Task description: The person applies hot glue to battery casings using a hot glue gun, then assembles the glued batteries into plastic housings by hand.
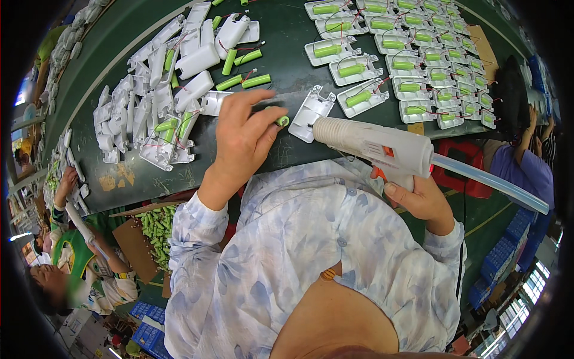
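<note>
My right hand (417, 194) is closed round the handle of a white hot glue gun (371, 143) with an orange trigger. A clear glue stick (490, 181) sticks out of its back end. The gun's nozzle meets a white plastic housing shell (311, 113) lying on the dark green table, in front of me. Just left of that shell, my left hand (242, 131) pinches a green cylindrical battery (282, 121) between thumb and fingers; most of the battery is hidden behind the fingers. To the right of the shell lies another shell (362, 97) with a green battery and wires in it.
Rows of shells with batteries (409, 87) fill the table's right side. A heap of white shells (143, 113) and several loose green batteries (248, 57) lie at left. Below the table edge is a box of batteries (156, 233). A red stool (460, 170) stands right; another person (89, 263) works at left.
</note>
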`<state>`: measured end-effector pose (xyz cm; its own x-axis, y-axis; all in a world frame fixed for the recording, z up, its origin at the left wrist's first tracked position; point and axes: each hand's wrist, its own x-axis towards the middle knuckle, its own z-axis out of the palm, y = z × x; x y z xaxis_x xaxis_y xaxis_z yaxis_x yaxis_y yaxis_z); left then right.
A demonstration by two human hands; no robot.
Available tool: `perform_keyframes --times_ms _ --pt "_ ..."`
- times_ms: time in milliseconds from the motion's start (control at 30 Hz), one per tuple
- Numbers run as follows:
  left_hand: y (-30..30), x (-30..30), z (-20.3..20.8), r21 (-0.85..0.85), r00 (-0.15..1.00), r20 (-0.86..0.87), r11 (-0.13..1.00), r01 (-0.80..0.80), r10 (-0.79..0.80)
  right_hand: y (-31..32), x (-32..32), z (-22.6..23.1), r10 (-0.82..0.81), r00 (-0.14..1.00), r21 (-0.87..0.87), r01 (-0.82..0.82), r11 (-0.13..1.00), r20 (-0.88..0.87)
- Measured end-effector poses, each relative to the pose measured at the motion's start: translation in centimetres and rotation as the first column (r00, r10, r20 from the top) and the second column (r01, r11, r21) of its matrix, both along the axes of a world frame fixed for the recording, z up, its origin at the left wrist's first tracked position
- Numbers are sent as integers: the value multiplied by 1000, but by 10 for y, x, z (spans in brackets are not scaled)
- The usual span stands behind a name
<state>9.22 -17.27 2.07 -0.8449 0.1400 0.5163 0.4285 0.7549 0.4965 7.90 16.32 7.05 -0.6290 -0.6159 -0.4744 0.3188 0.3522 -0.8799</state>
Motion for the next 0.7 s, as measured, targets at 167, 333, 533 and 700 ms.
perform_keyframes --times_ms 167,333,533,700 --pt "-5 20 -20 21 994 95 999 45 -47 -10 2 4 -51 997 2 52 999 -53" --pt "-3 26 -26 -60 996 87 998 37 -31 -8 1 2 -101 995 4 101 995 -26" --pt "4 23 -23 59 989 132 996 -70 61 -2 2 -5 -108 994 13 108 994 2" --pt "15 16 -19 33 897 349 953 -300 270 -1 1 -8 -166 986 -107 169 980 32"
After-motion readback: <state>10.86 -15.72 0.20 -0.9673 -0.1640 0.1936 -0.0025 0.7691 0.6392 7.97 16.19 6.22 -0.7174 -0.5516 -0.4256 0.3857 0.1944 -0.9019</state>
